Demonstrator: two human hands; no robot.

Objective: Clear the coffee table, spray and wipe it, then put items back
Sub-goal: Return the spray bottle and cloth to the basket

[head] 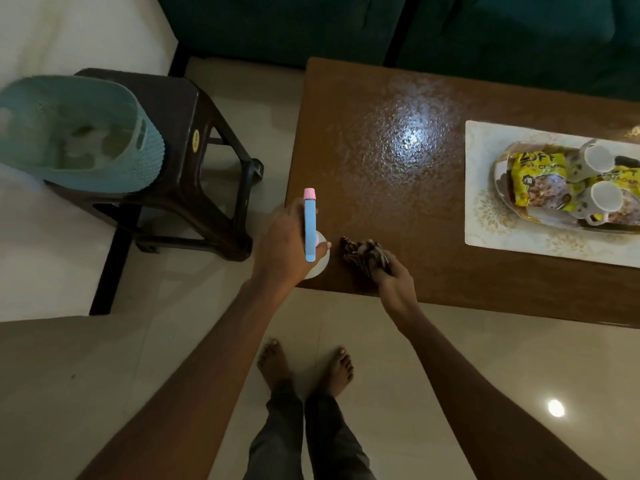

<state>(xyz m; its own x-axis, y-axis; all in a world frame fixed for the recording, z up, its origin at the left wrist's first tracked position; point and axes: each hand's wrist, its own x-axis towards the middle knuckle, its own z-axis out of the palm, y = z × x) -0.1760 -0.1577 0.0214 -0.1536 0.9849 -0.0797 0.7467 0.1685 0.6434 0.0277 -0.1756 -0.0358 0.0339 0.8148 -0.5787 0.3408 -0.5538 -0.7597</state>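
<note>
Spraying in hand, wiping next.

I see my left hand with fingers closed round the sprayer, nozzle aimed toward 12 o'clock over the worktop; a wet sheen of droplets lies at about 1 o'clock from it. My right hand has its fingers pinched shut on the cloth, which rests bunched on the near edge, just beside the sprayer. A mat with a tray of snack packs and cups remains at 3 o'clock, so I judge clearing only partly done. A basket sits on a stool at 9 o'clock. Next, I reckon, spread the cloth and sweep it through the wet patch.
</note>
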